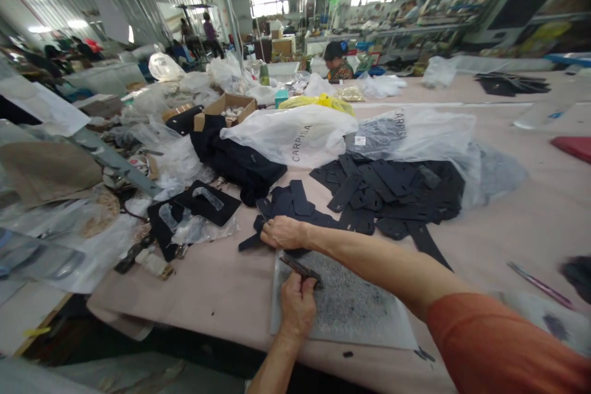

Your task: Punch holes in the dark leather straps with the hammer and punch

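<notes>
The left hand (298, 308) is closed, thumb and fingers pinching a narrow dark tool (301, 269) by its near end. The tool is thin and flat with a dull metallic sheen. Its long axis slants away from this hand, up and to the left, and its far tip stops just short of the right hand (281, 233).

The right hand, on a bare forearm reaching out of an orange sleeve, lies just beyond the left with its fingers bent down together onto a dark strip (249, 241). Whether it grips the strip or only presses on it cannot be told. The strip is flat and matte and sticks out to the left of that hand.

Under the left hand lies a grey speckled pad (355, 314), rectangular and grainy, on the pale pink bench (530, 221). Beyond and to the right of the right hand spreads a heap of dark cut pieces (383, 191), flat straps and tabs with rounded ends. Farther beyond sit crumpled clear plastic bags (295, 135).
</notes>
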Demonstrator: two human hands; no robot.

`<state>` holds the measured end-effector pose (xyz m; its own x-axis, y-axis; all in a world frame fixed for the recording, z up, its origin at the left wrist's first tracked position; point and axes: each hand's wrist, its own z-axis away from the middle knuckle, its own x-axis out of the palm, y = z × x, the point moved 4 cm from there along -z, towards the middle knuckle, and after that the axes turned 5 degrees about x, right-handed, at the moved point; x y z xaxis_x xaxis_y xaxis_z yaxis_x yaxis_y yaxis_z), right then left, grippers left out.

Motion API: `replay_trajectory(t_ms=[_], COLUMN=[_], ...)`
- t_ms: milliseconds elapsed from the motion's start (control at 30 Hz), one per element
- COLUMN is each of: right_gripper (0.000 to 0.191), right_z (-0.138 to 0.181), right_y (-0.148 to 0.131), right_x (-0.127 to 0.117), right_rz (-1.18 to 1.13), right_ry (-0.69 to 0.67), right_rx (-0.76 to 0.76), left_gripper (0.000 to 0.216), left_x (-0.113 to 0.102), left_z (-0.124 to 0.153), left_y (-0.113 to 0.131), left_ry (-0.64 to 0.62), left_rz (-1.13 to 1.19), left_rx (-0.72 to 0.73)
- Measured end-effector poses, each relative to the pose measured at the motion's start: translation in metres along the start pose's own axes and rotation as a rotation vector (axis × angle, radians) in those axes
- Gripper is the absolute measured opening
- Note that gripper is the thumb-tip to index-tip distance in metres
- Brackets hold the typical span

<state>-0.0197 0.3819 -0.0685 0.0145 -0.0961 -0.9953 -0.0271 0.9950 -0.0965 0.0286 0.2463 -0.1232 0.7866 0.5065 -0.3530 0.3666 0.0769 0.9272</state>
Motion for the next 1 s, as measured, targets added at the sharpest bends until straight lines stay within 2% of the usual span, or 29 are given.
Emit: replay_trajectory(t_ms=[100,167,267,367,500,600,700,867,1000], right_gripper=[0.021,0.023,0.032,0.039,0.034,0.025,0.024,0.024,0.027], right_z=[-0.002,0.005,0.045,0.114,0.206,0.244,0.256,0.252,0.256], right_y=[0.008,0.019,0.038,0.036,-0.007,-0.047,-0.072,-0.087,-0.092], right_x=[-0.020,-0.038,-0.055,-0.044,0.002,0.034,0.047,0.034,0.021], right_rz=[-0.061,-0.073,-0.101,-0.142,-0.229,-0.355,-0.438,-0.333,-0.266], right_ry=[0.085,0.165,0.273,0.289,0.214,0.216,0.237,0.148,0.172], right_rx=[0.171,0.352,0.710,1.013,1.249,1.362,1.445,1.409,1.328], left_gripper=[0.012,0.012,0.013,0.014,0.017,0.019,0.022,0.027,0.028], left_x=[0.000,0.000,0.000,-0.001,-0.002,-0.003,-0.003,-0.002,-0.002], left_z=[-0.001,-0.001,-0.001,-0.002,-0.003,-0.004,-0.004,-0.005,-0.007], left_y=[-0.001,-0.001,-0.002,-0.002,-0.005,-0.008,-0.010,-0.009,-0.006], left_ry=[0.005,0.010,0.024,0.043,0.044,0.058,0.051,0.009,0.017], left_rz=[-0.026,-0.037,-0.042,-0.039,-0.065,-0.112,-0.141,-0.161,-0.121], left_rx=[0.013,0.014,0.015,0.020,0.017,0.007,-0.001,-0.007,-0.035])
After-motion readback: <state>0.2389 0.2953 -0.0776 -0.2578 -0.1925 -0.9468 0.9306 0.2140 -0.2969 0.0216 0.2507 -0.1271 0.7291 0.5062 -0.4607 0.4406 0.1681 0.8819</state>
